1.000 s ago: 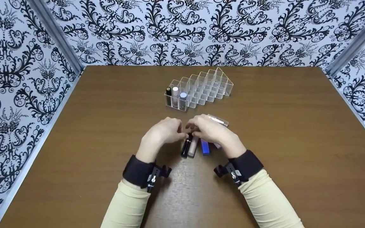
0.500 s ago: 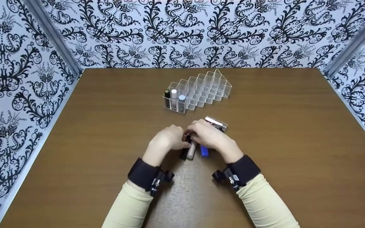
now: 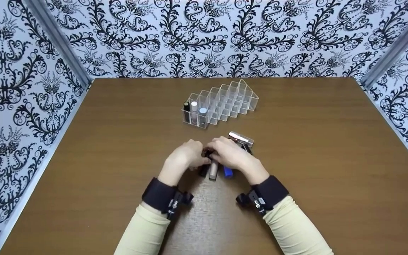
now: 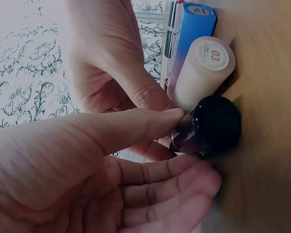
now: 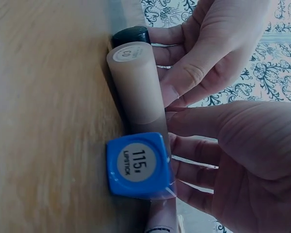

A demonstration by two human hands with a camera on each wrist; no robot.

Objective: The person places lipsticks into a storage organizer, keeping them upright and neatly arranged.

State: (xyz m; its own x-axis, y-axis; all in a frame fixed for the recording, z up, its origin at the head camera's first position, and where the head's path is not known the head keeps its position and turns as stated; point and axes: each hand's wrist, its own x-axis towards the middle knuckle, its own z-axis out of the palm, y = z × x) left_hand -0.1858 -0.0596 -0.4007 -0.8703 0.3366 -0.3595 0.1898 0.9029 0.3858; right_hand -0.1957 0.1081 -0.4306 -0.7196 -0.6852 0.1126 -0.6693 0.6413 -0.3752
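My left hand (image 3: 186, 154) pinches a black cosmetic tube (image 4: 218, 126) between thumb and fingers, low over the table. From the other side, my right hand (image 3: 230, 154) reaches to the tube's far end, thumb and finger closed around it in the left wrist view. Right beside it lies a beige tube (image 5: 136, 82) with a round "03" label on its end. Farther right, a blue lipstick (image 5: 138, 165) marked "115" lies partly under my right hand. The hands hide the far ends of these tubes.
Behind the hands stands a clear stepped organizer (image 3: 221, 106). Its left end holds a black tube (image 3: 186, 112), a white-capped tube (image 3: 194, 105) and a tube with a pale blue cap (image 3: 203, 112). A silvery clear tube (image 3: 241, 139) lies beyond my right hand.
Both hands have come lower and closer in over the tubes, and the left fingers have closed on the black tube. The view has tilted slightly.
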